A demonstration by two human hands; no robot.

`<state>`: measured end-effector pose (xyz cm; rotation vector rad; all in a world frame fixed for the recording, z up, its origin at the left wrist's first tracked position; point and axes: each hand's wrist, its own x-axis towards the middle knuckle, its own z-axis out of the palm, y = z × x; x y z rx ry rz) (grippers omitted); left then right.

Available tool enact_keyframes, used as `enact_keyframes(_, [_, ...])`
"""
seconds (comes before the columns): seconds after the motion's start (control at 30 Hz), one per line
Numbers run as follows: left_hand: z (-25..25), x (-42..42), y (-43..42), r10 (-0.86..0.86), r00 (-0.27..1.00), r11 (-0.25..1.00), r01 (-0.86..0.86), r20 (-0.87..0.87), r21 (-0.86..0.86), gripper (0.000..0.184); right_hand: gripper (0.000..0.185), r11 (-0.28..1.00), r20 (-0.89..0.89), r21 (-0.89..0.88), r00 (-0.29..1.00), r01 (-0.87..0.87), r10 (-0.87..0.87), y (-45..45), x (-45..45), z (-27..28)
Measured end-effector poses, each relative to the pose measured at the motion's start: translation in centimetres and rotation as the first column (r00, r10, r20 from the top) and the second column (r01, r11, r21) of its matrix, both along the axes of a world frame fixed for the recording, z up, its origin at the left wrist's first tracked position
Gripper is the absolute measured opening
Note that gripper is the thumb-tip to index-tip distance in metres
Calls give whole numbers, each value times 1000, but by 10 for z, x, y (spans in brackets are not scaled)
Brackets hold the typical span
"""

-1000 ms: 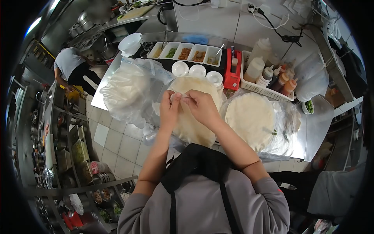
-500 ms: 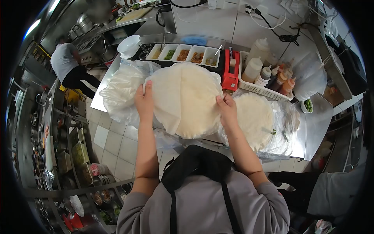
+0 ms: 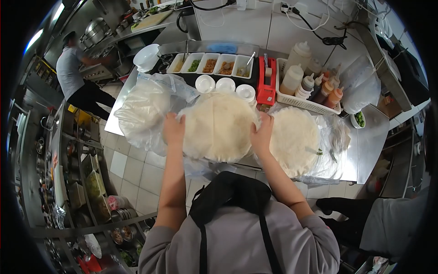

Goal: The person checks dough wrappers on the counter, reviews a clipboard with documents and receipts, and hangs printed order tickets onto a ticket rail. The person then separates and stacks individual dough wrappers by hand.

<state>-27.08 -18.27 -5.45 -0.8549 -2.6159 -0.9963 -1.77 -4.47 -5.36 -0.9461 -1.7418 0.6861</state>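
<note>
A large, thin round sheet of pale dough lies spread low over the counter, with a crease running down its middle. My left hand pinches its left edge, beside a puffed clear plastic bag. At the opposite edge my right hand is closed on the sheet, thumb and fingers together. To the right, a second round sheet rests on clear plastic, with a small green scrap near its edge. Just beyond the first sheet stand small white bowls.
Behind are white trays of toppings, a red tape dispenser and a white basket of squeeze bottles. A white bowl stands back left. One person is at the far left, another's sleeve at lower right.
Both hands have lowered the dough sheet toward me and flattened it, uncovering the small white bowls. The person at far left has straightened and reached an arm out.
</note>
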Motion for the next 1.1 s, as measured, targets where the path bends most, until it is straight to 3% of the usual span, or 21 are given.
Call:
enact_keyframes(0.03, [-4,4,9,-83,983,996,87,-165,12,28,30,961,49,267,995,68,-83,-5,-7,10])
enact_keyframes(0.1, [-8,11,39,-229,851,967,257,-473,-7,32,39,926,282,234,932,-297,227,-2,-24,3])
enact_keyframes(0.17, [-6,20,67,-467,841,883,461,-271,-92,32,46,847,457,285,840,-449,291,-11,-49,-1])
enact_keyframes(0.27, [-9,25,87,-459,861,876,397,-221,-273,28,48,836,538,295,804,-462,254,-20,-71,-24])
enact_keyframes(0.37, [-2,22,90,-485,861,844,415,-154,-342,27,52,857,610,274,767,-437,197,-21,-75,-32])
enact_keyframes(0.47, [-6,17,92,-518,824,842,445,-227,-305,28,51,854,590,267,776,-447,222,-20,-74,-37])
enact_keyframes(0.57, [-9,20,90,-403,914,892,405,56,-199,35,47,853,580,297,791,-429,195,-20,-76,-39])
enact_keyframes(0.67, [-2,27,77,-364,930,924,368,56,-106,41,46,856,603,314,782,-411,154,-18,-77,-41])
enact_keyframes(0.77, [9,15,70,-367,924,880,383,111,-280,44,45,870,586,257,784,-420,205,-19,-75,-35])
enact_keyframes(0.87, [6,1,54,-333,941,923,338,62,-183,44,45,880,584,243,785,-409,204,-19,-76,-35])
enact_keyframes(0.97, [10,0,26,-275,954,952,287,117,-105,41,46,882,603,214,767,-419,218,-19,-75,-35])
enact_keyframes(1.1, [24,3,-16,-144,988,980,150,55,-130,40,46,892,611,198,763,-406,211,-19,-76,-37])
